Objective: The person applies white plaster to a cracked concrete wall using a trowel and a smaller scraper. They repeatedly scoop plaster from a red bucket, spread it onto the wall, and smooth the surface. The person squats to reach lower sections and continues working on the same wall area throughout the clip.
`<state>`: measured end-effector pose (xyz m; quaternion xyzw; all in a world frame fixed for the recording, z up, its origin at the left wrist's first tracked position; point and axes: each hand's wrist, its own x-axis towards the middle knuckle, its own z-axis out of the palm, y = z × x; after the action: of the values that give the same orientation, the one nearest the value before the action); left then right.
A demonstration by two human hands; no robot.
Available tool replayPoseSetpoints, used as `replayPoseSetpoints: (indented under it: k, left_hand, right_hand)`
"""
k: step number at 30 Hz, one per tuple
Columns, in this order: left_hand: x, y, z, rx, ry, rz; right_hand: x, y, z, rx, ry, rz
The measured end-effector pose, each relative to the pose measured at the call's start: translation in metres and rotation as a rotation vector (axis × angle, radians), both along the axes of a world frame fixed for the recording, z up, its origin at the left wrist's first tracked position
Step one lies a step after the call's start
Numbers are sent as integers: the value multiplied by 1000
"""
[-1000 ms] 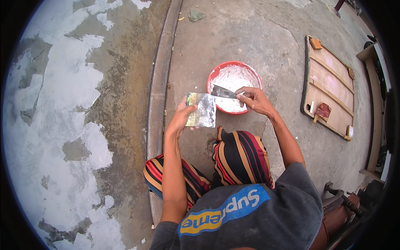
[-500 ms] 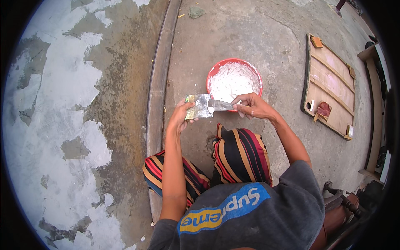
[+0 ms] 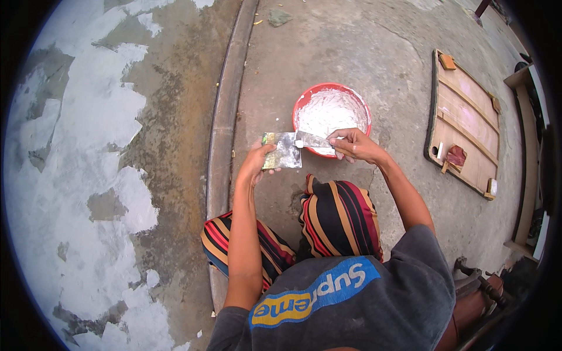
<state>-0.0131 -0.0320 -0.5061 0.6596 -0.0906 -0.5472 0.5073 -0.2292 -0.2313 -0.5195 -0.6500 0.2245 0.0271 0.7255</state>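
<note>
Person crouched on concrete floor (image 3: 363, 52), two putty blades in hand, over a bowl of white paste.

Red bowl (image 3: 301, 107) holds white putty, just beyond both hands. Left hand (image 3: 256, 164), grip closed on wide flat blade (image 3: 282, 150). Right hand (image 3: 353, 145), grip closed on narrow scraper (image 3: 313, 140), its tip touching the wide blade. Wooden board (image 3: 465, 123) lies well apart, right. Patched wall (image 3: 88, 152) to the left.

Concrete floor (image 3: 363, 52): red bowl (image 3: 331, 112), wooden board (image 3: 465, 120), stone (image 3: 278, 17).
</note>
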Motion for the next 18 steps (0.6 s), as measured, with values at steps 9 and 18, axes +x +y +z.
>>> replayPoseSetpoints:
  k: [9,18]
  left_hand:
    - [1,6,-4,7,-19,29]
    - [-2,1,9,-14,-3,-70]
  right_hand:
    - [-7,9,9,119,-20,136]
    - [-1,-4,-25,-20,0,-64]
